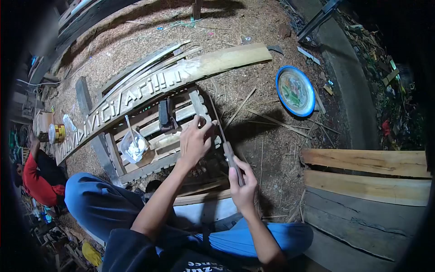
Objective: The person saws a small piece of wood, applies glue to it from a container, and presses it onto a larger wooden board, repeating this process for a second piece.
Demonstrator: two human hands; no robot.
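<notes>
My right hand (243,185) is wrapped around the brown handle of a long, thin-bladed knife (229,155), whose blade points up and away from me. Beside the blade, my left hand (195,139) is closed, thumb and fingers pinched; whatever sits between them is too small to make out. Under and beyond the left hand stands a low slatted wooden frame (170,159). On it are a dark brush-like block (165,114) and a clear plastic tub (134,148) of white paste with a stick in it. Across its far side lies a long curved plank (231,56) bearing raised letters.
A blue-rimmed round tray (295,90) lies on the sawdust-covered ground at right, near thin wood strips (276,121). Boards (367,183) are stacked at lower right. At far left are a person in a red sleeve (40,183) and a yellow-banded container (56,133).
</notes>
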